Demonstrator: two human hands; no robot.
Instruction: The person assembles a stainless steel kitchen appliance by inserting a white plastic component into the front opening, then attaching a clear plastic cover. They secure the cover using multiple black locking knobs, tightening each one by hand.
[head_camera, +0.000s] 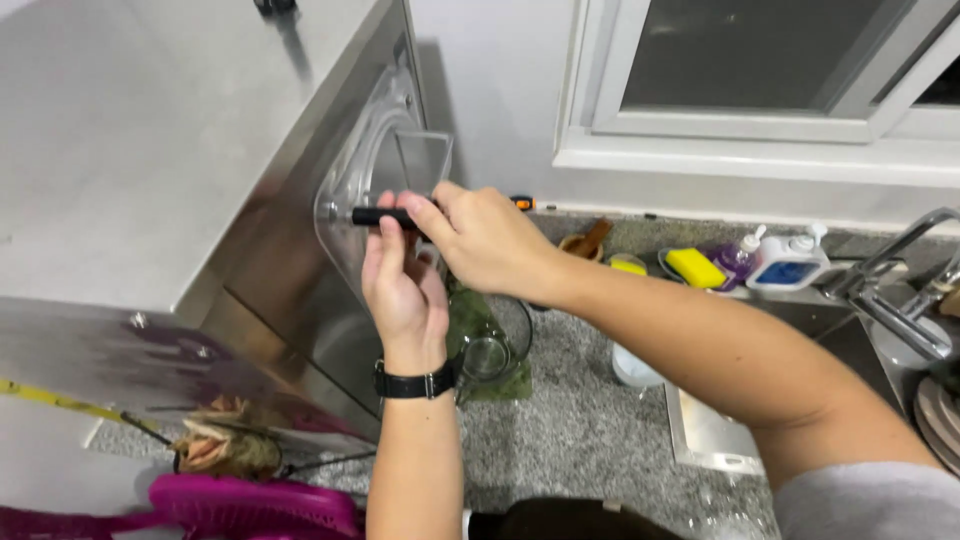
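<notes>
Holding a screwdriver (385, 216) flat against the side of a big shiny metal box (200, 170), both hands are seen at work. The black handle is wrapped by the fingers of the left hand (403, 290), and the same tool is pinched near its middle by the right hand (485, 240). A small orange bit (522, 203) is seen past the right hand. The tip is set at a clear plastic cover (375, 150) on the box side.

The screwdriver is judged to be light, hard and stiff. It is best held by the black handle, where a good grip can be had. The clear cover is judged to be thin and easy to crack, so soft pushing is called for. The metal box looks heavy and smooth.

On the grey speckled surface (590, 420), by the wall, a yellow sponge (695, 266) is seen. Beside it a small purple bottle (738, 258) with a white top is placed, and next to that a squat white bottle (790, 262) with a blue label. A tap (900, 270) is seen at the far right.
</notes>
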